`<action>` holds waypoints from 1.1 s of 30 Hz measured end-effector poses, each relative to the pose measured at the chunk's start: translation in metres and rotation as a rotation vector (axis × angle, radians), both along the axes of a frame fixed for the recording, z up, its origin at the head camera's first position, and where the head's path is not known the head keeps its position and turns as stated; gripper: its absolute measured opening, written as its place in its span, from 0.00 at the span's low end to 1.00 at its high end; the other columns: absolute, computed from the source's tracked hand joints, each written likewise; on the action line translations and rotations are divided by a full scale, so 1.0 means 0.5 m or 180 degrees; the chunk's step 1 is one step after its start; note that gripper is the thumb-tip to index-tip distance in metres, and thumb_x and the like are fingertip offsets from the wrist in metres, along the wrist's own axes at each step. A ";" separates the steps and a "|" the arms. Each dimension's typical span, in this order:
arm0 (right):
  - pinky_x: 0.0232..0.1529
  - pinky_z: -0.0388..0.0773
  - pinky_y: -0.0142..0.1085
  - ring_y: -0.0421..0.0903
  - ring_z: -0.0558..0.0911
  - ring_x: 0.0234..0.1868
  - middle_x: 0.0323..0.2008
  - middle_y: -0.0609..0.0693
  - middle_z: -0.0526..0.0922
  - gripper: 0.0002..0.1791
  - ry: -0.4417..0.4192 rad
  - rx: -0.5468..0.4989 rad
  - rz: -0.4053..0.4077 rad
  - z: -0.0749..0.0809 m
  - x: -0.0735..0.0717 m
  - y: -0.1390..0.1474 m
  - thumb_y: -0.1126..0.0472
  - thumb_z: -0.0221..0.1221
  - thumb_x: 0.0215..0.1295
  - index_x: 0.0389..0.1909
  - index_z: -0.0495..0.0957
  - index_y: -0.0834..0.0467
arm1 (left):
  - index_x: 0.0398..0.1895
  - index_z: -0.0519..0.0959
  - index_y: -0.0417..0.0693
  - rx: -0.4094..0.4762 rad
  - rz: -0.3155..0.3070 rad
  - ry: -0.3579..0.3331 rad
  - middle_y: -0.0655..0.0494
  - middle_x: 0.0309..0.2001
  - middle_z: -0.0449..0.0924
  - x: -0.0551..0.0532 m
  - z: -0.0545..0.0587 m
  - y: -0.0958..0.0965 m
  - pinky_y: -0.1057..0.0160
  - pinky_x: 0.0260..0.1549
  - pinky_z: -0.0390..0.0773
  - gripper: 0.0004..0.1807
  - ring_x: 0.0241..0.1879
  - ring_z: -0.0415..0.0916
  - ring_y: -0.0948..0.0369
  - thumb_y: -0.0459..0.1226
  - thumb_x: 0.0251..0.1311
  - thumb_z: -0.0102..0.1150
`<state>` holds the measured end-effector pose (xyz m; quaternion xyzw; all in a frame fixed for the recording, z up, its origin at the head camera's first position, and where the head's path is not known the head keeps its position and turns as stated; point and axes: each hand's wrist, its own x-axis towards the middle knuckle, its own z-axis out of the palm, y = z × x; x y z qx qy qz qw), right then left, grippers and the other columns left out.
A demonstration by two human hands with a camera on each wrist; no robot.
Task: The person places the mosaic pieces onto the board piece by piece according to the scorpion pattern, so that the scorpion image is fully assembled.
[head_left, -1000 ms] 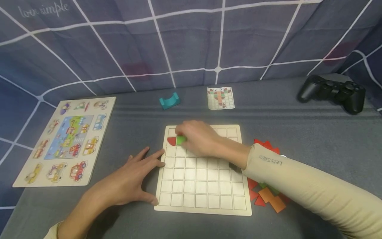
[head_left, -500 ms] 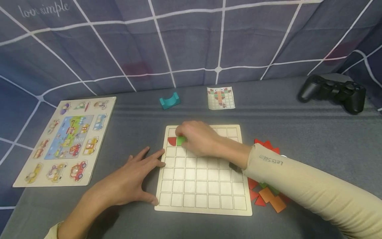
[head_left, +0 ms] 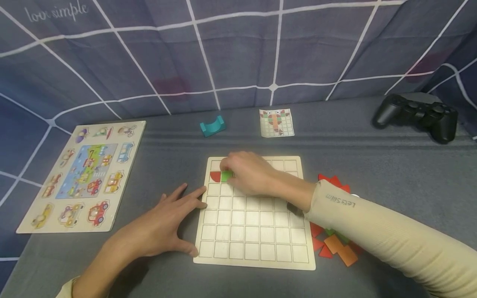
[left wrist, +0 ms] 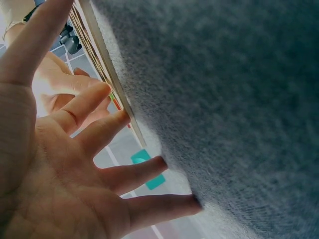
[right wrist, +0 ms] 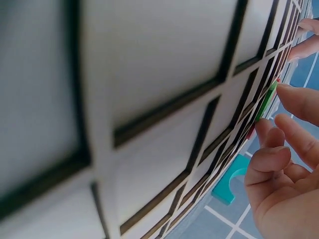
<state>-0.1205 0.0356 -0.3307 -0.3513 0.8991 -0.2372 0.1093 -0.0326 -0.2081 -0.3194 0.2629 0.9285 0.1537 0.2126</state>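
A pale wooden grid board [head_left: 252, 236] lies flat in front of me. My right hand [head_left: 251, 174] is over its upper left, thumb and fingers pinching a green square tile [head_left: 226, 176] at a cell in the second row. The right wrist view shows the thumb and fingertips at the edges of the green tile [right wrist: 265, 103]. Directly left of it, a red quarter-circle tile [head_left: 215, 176] sits in a cell. My left hand [head_left: 160, 225] rests with spread fingers at the board's left edge, thumb near the lower corner. Part of the top row is hidden by the right hand.
Loose red, green and orange tiles [head_left: 340, 249] lie right of the board, partly under the right sleeve [head_left: 372, 227]. A small pattern card [head_left: 276, 123], a teal arch block [head_left: 213, 126] and a black game controller [head_left: 415, 118] lie behind. A vehicle peg puzzle [head_left: 83, 178] lies left.
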 end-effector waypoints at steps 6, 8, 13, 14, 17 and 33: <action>0.39 0.75 0.38 0.43 0.75 0.37 0.37 0.46 0.78 0.10 -0.0038 -0.0015 -0.0040 0.003 0.001 0.004 0.68 0.61 0.59 0.41 0.82 0.55 | 0.59 0.72 0.61 0.0002 0.0001 -0.0015 0.63 0.77 0.51 0.000 0.000 0.001 0.21 0.56 0.51 0.46 0.74 0.43 0.40 0.59 0.31 0.80; 0.40 0.75 0.37 0.43 0.76 0.39 0.39 0.46 0.79 0.12 -0.0057 -0.0037 -0.0087 0.008 0.000 0.010 0.67 0.61 0.60 0.44 0.83 0.55 | 0.59 0.71 0.61 0.0001 0.0009 -0.0032 0.63 0.77 0.51 0.000 0.001 0.001 0.21 0.56 0.51 0.46 0.74 0.43 0.40 0.59 0.31 0.80; 0.48 0.76 0.41 0.46 0.79 0.47 0.47 0.50 0.81 0.17 -0.0078 -0.0154 -0.0257 0.027 -0.007 0.041 0.68 0.59 0.60 0.51 0.82 0.59 | 0.59 0.71 0.62 -0.0025 0.0026 -0.0046 0.64 0.77 0.51 -0.001 0.001 0.002 0.22 0.57 0.50 0.47 0.75 0.42 0.41 0.60 0.31 0.80; 0.48 0.76 0.42 0.47 0.79 0.47 0.47 0.51 0.81 0.17 -0.0069 -0.0193 -0.0277 0.031 -0.008 0.049 0.68 0.59 0.60 0.51 0.82 0.60 | 0.59 0.71 0.62 -0.0033 0.0027 -0.0042 0.64 0.77 0.51 -0.001 0.001 0.002 0.22 0.57 0.50 0.47 0.75 0.42 0.41 0.60 0.31 0.80; 0.46 0.76 0.43 0.48 0.79 0.44 0.44 0.52 0.82 0.17 -0.0020 -0.0310 -0.0328 0.035 -0.006 0.080 0.68 0.60 0.58 0.49 0.82 0.61 | 0.60 0.71 0.61 -0.0045 0.0036 -0.0044 0.63 0.77 0.51 0.000 0.001 0.002 0.22 0.57 0.49 0.47 0.75 0.42 0.41 0.60 0.31 0.80; 0.29 0.67 0.35 0.39 0.69 0.27 0.28 0.42 0.72 0.16 0.0086 -0.0314 -0.0694 0.015 0.091 0.293 0.66 0.68 0.56 0.47 0.83 0.57 | 0.61 0.71 0.60 0.0028 -0.0008 -0.0086 0.62 0.77 0.50 0.000 0.000 0.001 0.22 0.56 0.50 0.47 0.75 0.41 0.41 0.62 0.32 0.77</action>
